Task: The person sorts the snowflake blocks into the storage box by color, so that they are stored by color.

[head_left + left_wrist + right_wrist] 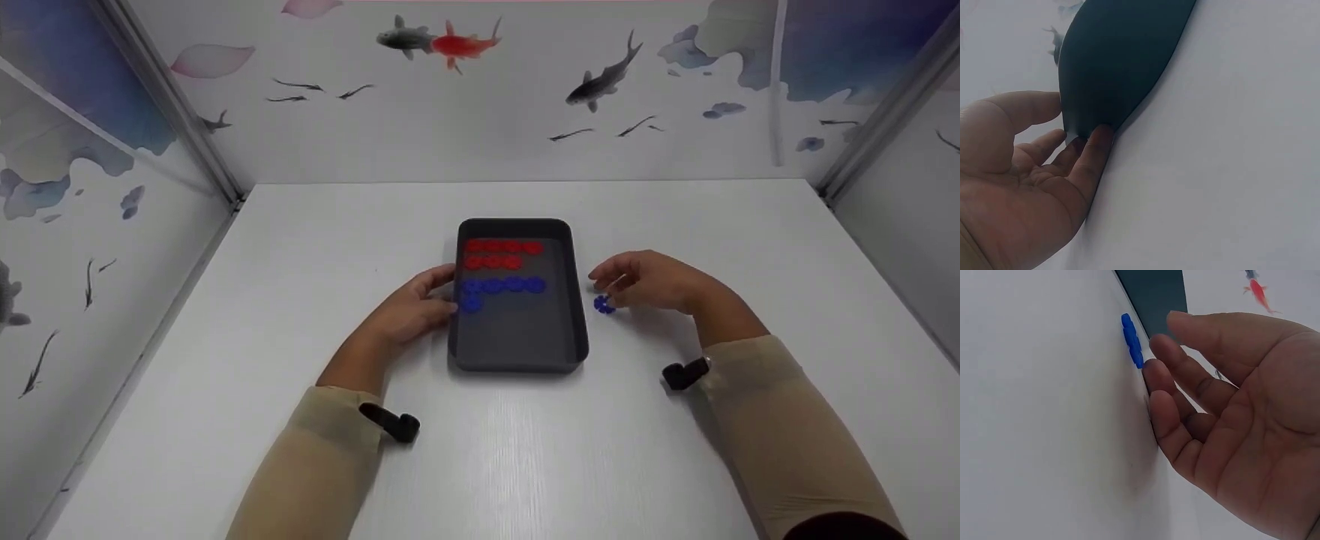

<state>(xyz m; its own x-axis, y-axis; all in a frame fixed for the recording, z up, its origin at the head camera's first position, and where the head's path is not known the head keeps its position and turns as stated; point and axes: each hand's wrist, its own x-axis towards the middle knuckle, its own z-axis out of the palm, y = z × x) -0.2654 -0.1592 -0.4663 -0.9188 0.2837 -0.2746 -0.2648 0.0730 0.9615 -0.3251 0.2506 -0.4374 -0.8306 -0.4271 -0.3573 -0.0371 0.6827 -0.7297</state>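
Observation:
A dark grey rectangular tray (517, 341) lies on the white table, its long sides running away from me. Inside are two rows of red snowflake-shaped discs (493, 262), with blue ones (514, 284) in rows nearer to me. My left hand (409, 309) touches the tray's left side with thumb and fingertips, and the wall (1123, 62) fills the top of the left wrist view. Right of the tray, a single blue snowflake disc (604, 304) lies on the table. My right hand (654, 283) is beside it, fingers loosely bent; in the right wrist view the blue disc (1132, 341) shows just past the fingertips.
White panels printed with fish and petals (480, 112) enclose the table (322, 225) at the back and both sides. A black strap mount (394, 422) sits on the left sleeve, and another (685, 373) on the right sleeve.

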